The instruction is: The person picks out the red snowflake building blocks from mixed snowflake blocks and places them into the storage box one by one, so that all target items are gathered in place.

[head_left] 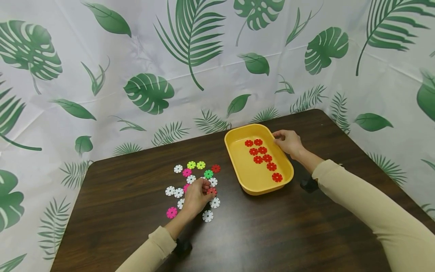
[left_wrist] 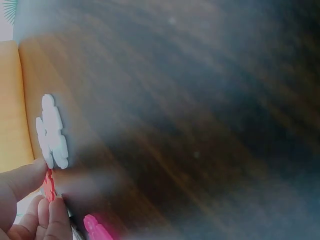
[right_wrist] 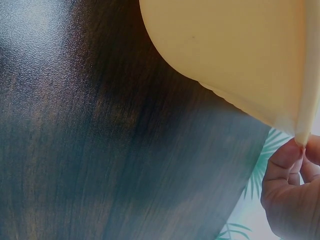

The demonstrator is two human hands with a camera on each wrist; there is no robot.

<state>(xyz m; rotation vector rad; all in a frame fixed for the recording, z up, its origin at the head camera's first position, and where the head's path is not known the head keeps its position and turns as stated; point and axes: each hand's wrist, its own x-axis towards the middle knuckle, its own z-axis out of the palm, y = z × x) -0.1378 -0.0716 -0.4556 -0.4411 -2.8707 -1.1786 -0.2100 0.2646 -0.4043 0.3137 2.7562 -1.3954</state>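
My left hand [head_left: 195, 199] pinches a red notched plastic disc [head_left: 212, 191] between thumb and fingers, among loose discs on the table. In the left wrist view the same red disc [left_wrist: 48, 186] shows edge-on, close to white discs [left_wrist: 52, 132]. To the right is a yellow tray [head_left: 242, 173] holding several red discs [head_left: 263, 150], mostly along its right side. My right hand [head_left: 289, 143] grips the tray's right rim near the far end. From the right wrist view, the thumb and fingers [right_wrist: 285, 155] pinch that rim from both sides.
Around my left hand lie white [head_left: 208, 216], pink [head_left: 171, 212], yellow [head_left: 191, 165] and green discs [head_left: 208, 173], some partly hidden by it. Another red disc [head_left: 215, 168] lies near the tray's left side. A leaf-patterned cloth [head_left: 210, 102] hangs behind the dark wooden table [head_left: 129, 196].
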